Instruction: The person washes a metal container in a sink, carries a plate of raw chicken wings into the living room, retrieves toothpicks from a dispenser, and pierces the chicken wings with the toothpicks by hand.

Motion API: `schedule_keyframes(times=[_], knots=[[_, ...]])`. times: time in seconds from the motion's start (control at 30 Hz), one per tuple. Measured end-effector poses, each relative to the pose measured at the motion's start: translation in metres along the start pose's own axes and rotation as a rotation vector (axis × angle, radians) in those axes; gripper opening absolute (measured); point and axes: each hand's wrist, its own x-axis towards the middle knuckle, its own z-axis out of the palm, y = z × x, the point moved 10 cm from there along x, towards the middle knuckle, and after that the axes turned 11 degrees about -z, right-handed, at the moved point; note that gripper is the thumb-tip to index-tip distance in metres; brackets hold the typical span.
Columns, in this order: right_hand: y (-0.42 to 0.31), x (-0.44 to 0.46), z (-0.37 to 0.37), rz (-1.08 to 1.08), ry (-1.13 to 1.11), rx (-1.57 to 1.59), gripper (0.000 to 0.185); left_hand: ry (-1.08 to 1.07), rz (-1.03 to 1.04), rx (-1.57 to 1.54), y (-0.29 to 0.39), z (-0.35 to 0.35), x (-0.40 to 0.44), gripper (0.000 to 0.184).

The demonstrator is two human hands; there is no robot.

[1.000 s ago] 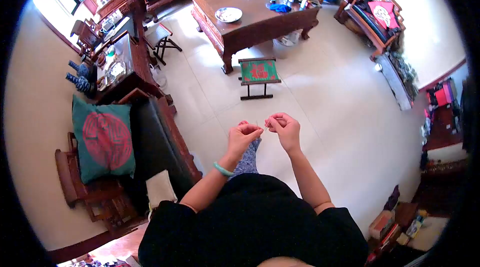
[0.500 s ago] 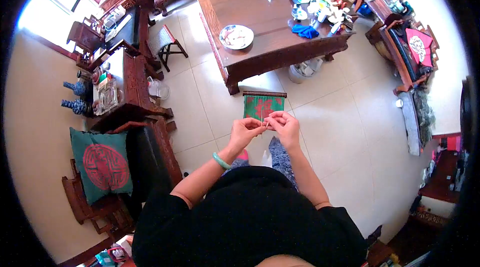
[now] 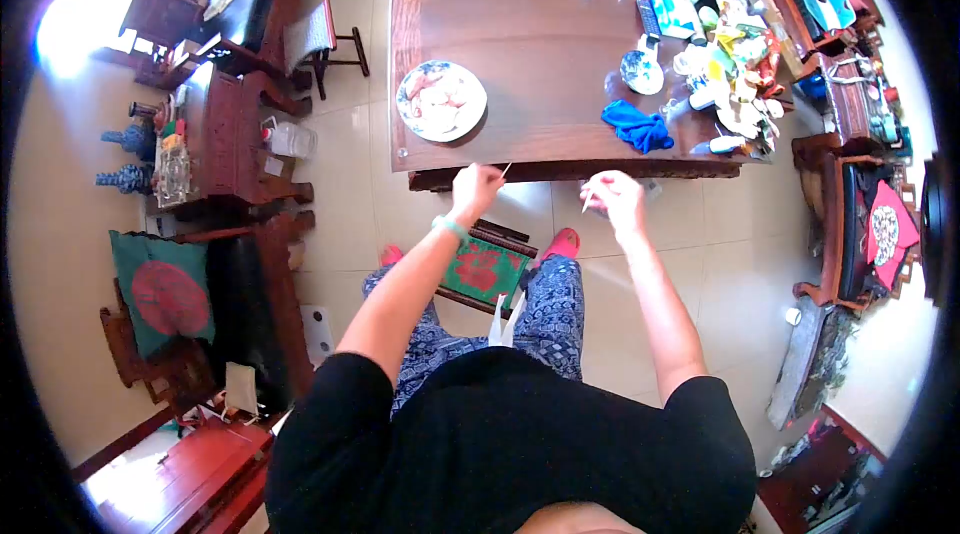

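Note:
My left hand, with a green bangle on its wrist, is pinched closed just in front of the table's near edge. A thin pale stick pokes out past its fingertips. To the right, my right hand is also pinched, with a thin white stick pointing down from its fingers. What exactly these slender pieces are is too small to tell. Ahead of my left hand, a white plate of pale pinkish pieces stands on the dark wooden table. A crumpled blue cloth lies beyond my right hand.
A green folding stool with a red flower pattern stands on the floor between my feet. Bottles, boxes and a blue-and-white dish crowd the table's right side. A small stool stands left of the table; a carved cabinet lines the left.
My hands, together over the green stool before, have moved apart, each with a thin stick. The table, plate and stool now appear nearer, and my legs are spread around the stool.

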Motion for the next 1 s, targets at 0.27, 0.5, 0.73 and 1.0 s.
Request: schedule_keyframes(times=[0.27, 0.5, 0.73, 1.0], knots=[[0.07, 0.035, -0.037, -0.083, 0.442, 0.238, 0.012, 0.132, 0.261, 0.284, 0.05, 0.084, 0.122, 0.01], [0.131, 0.061, 0.001, -0.032, 0.601, 0.319, 0.018, 0.036, 0.381, -0.083, 0.046, 0.066, 0.133, 0.008], [0.103, 0.099, -0.008, -0.302, 0.662, 0.204, 0.015, -0.567, 0.939, 0.337, -0.102, 0.168, -0.038, 0.011], [0.089, 0.135, 0.072, -0.452, 0.426, 0.06, 0.011, -0.742, 0.684, 0.718, -0.236, 0.237, -0.022, 0.013]])
